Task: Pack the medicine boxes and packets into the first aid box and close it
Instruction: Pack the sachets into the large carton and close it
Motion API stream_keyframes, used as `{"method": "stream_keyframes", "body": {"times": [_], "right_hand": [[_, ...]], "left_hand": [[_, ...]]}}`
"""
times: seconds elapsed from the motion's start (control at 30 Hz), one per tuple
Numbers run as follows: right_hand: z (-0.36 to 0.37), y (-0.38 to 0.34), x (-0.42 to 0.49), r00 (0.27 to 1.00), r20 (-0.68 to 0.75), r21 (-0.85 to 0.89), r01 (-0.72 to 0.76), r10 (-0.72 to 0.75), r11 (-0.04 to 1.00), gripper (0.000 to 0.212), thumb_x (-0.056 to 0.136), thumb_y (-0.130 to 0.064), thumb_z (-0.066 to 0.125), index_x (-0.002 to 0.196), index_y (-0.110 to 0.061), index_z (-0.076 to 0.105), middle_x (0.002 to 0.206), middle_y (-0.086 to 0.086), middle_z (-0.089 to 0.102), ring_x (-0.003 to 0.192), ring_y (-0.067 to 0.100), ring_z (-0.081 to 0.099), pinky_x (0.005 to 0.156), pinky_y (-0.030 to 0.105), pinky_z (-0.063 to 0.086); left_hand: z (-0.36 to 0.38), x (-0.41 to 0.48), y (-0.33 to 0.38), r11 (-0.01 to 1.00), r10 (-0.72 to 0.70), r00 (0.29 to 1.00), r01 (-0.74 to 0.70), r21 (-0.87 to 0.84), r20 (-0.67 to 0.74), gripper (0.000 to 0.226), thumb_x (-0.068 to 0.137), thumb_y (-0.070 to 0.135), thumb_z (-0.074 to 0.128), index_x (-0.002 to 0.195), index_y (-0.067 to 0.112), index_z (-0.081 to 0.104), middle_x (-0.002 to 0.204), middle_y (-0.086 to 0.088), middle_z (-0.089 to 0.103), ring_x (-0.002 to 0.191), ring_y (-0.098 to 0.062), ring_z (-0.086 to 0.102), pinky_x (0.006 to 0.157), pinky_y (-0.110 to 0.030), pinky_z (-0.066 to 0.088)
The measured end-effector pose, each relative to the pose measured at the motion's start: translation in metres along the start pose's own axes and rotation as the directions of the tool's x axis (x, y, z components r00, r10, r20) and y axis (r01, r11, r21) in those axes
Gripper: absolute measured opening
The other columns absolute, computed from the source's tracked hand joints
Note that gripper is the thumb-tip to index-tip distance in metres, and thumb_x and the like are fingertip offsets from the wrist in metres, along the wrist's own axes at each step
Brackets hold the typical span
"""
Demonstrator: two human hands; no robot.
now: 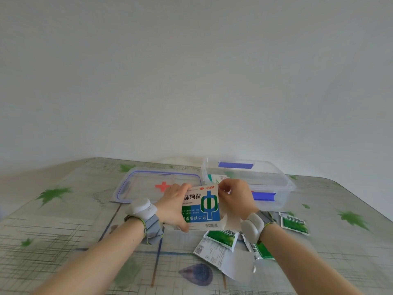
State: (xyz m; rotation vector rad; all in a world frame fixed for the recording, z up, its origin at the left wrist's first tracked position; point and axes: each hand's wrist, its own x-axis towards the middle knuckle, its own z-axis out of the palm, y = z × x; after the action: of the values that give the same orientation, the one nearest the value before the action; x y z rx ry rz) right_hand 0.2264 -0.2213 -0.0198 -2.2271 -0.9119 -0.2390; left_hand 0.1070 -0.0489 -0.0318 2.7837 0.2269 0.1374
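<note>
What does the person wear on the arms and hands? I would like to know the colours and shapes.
Both forearms are bare, with no sleeves in view. The left hand and right hand wear no gloves. The left wrist device and right wrist device are rounded white pods on grey bands with a thin yellow-green edge. No cables show.

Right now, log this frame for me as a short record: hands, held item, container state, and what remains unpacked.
left hand: grips the left edge of the medicine box
right hand: fingers pinch its top right corner
medicine box: held above the table, not yet packed
first aid box: open, something white and green inside
lid: flat on the table, left of the box
unpacked: green packets and a white leaflet lying on the table
</note>
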Motion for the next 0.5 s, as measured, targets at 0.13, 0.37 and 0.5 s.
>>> {"method": "stream_keyframes", "body": {"times": [0.13, 0.37, 0.5], "right_hand": [[0.003, 0.001, 0.0, 0.999, 0.002, 0.02, 0.042, -0.042, 0.999, 0.049, 0.074, -0.026, 0.076, 0.118, -0.019, 0.057, 0.109, -0.01, 0.051, 0.106, 0.009, 0.047, 0.091, 0.026, 0.04], [-0.005, 0.008, -0.009, 0.936, -0.02, 0.051, 0.351, -0.351, 0.935, 0.018, 0.08, -0.008, 0.071, 0.097, -0.012, 0.071, 0.103, 0.001, 0.07, 0.099, 0.018, 0.062, 0.092, 0.036, 0.05], [-0.005, 0.014, -0.012, 0.921, 0.042, 0.058, 0.384, -0.387, 0.921, 0.022, 0.085, -0.008, 0.066, 0.106, -0.012, 0.069, 0.107, 0.003, 0.07, 0.101, 0.015, 0.059, 0.091, 0.028, 0.048]], "left_hand": [[-0.002, 0.002, -0.007, 0.997, -0.075, 0.995, 0.073, -0.025, -0.063, 0.11, 0.05, 0.037, 0.084, 0.138, 0.021, 0.019, 0.115, 0.0, 0.032, 0.105, -0.015, 0.029, 0.089, -0.03, 0.037], [-0.013, 0.009, -0.016, 0.97, -0.239, 0.951, 0.224, -0.095, -0.197, 0.109, 0.044, 0.043, 0.083, 0.134, 0.021, 0.026, 0.104, 0.0, 0.035, 0.105, -0.021, 0.038, 0.086, -0.034, 0.041], [-0.013, 0.013, -0.012, 0.963, -0.264, 0.944, 0.248, -0.102, -0.195, 0.107, 0.042, 0.043, 0.083, 0.132, 0.021, 0.029, 0.11, -0.003, 0.041, 0.105, -0.021, 0.04, 0.085, -0.034, 0.044]]}}
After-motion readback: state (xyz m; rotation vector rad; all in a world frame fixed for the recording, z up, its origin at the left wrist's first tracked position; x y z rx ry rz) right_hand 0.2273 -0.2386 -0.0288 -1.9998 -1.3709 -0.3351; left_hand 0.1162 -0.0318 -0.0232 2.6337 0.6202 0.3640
